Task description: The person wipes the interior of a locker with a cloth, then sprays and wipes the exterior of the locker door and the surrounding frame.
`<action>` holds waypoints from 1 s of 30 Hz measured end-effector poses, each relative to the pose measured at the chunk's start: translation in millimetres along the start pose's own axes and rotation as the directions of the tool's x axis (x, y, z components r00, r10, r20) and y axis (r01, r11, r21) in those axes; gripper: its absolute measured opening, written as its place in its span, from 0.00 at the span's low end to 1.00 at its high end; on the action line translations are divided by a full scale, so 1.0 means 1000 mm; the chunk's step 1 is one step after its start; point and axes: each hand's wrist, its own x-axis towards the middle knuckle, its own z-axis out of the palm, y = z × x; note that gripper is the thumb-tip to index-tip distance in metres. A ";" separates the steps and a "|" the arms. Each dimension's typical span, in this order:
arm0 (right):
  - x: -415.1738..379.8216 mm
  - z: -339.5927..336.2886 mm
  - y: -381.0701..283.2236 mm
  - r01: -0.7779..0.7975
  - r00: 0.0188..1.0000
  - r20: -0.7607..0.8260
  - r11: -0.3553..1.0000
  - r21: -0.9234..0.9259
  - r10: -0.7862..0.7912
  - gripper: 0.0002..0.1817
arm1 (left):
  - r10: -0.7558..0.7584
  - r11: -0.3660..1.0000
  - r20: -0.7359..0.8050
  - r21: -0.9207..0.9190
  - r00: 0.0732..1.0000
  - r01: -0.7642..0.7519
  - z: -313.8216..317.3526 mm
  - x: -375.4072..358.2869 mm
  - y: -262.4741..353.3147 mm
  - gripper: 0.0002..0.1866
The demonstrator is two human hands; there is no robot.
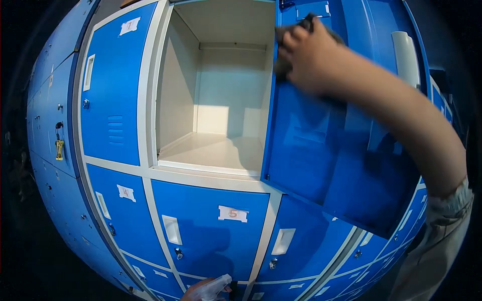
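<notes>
My right hand (306, 57) is raised at the upper right, its fingers curled round a dark cloth (282, 67) against the inner face of the open blue locker door (301, 150). Motion blurs the cloth's edges. Low in the view, my left hand (193, 293) shows only in part at the bottom edge, wrapped round a clear spray bottle (217, 287). Left of the open door is the locker compartment (216, 115), with pale walls and nothing visible inside.
Closed blue doors surround the compartment: one numbered 4 (123, 215) at lower left, one numbered 5 (211, 226) below. More lockers (52, 125) stand at the far left, with a yellow tag (59, 150) hanging from a lock. The open door juts out at right.
</notes>
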 end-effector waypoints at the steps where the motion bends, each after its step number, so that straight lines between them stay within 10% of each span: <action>1: -0.015 0.003 -0.017 0.032 0.999 -0.022 0.999 -0.018 -0.032 0.31 | 0.051 0.994 0.012 0.093 0.999 -0.052 -0.002 0.001 -0.004 0.33; 12: -0.100 0.027 -0.069 0.676 0.726 -0.210 0.621 0.397 -0.655 0.25 | -0.031 0.998 0.005 -0.047 1.000 0.031 -0.004 -0.009 0.007 0.33; 16: -0.090 0.002 -0.053 0.304 0.844 -0.034 0.424 0.853 -0.536 0.17 | -0.009 1.000 0.000 0.020 1.000 0.009 -0.007 -0.012 0.005 0.34; 21: -0.122 0.030 -0.081 0.651 0.758 -0.417 0.606 0.457 -0.501 0.19 | -0.070 0.992 -0.009 -0.108 0.998 0.068 -0.003 -0.012 0.009 0.34; 25: -0.148 0.027 -0.101 0.602 0.754 -0.467 0.772 0.206 -0.463 0.21 | -0.073 0.996 0.021 -0.046 0.997 0.074 -0.002 -0.013 0.011 0.34; 30: -0.138 0.028 -0.087 0.454 0.890 -0.275 0.665 0.592 -0.362 0.23 | -0.085 0.996 -0.027 0.006 0.996 0.085 -0.001 -0.011 0.014 0.34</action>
